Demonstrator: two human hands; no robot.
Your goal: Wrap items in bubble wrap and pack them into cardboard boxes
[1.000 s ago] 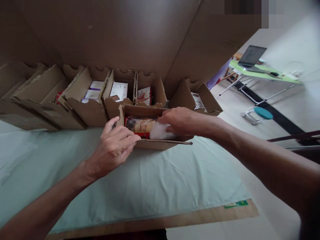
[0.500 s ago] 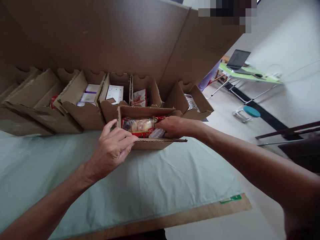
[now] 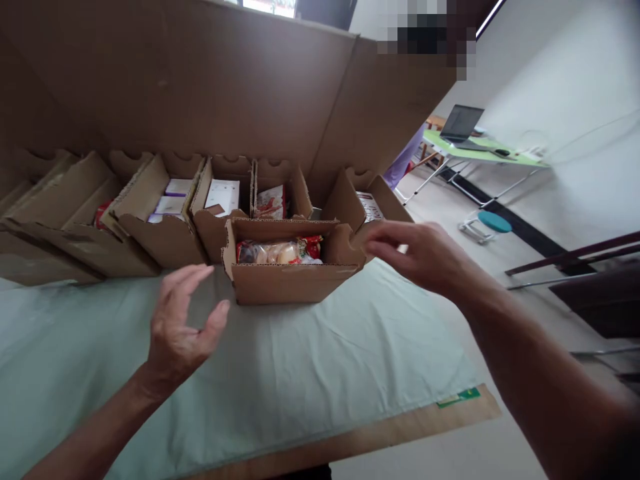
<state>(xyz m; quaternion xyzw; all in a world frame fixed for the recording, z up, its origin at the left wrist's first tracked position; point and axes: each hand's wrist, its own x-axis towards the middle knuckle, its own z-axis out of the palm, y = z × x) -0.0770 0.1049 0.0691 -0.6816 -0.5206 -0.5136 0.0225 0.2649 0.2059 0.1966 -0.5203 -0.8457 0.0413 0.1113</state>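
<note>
A narrow open cardboard box [image 3: 295, 285] stands on the pale green cloth, in front of a row of similar boxes. Inside it lie a clear pack of round, pale, biscuit-like items [image 3: 273, 253] and a red wrapper [image 3: 313, 247]. My left hand [image 3: 183, 317] is held off the box's left end, thumb and fingers spread, with nothing between them. At the right end, my right hand [image 3: 407, 253] has its fingers curled in a pinch at the box's edge. Its fingertips partly cover that corner.
Behind stand several cardboard boxes [image 3: 155, 237] holding white cartons [image 3: 223, 195] and packets, backed by a tall cardboard panel [image 3: 240, 87]. The cloth [image 3: 300, 373] covers a table whose front edge shows. To the right are a green folding table [image 3: 465, 143] with a laptop and a teal-topped stool [image 3: 494, 221].
My right hand has come out of the box to its right end. My left hand has let go of the left rim, moved down-left and opened. The view has shifted slightly.
</note>
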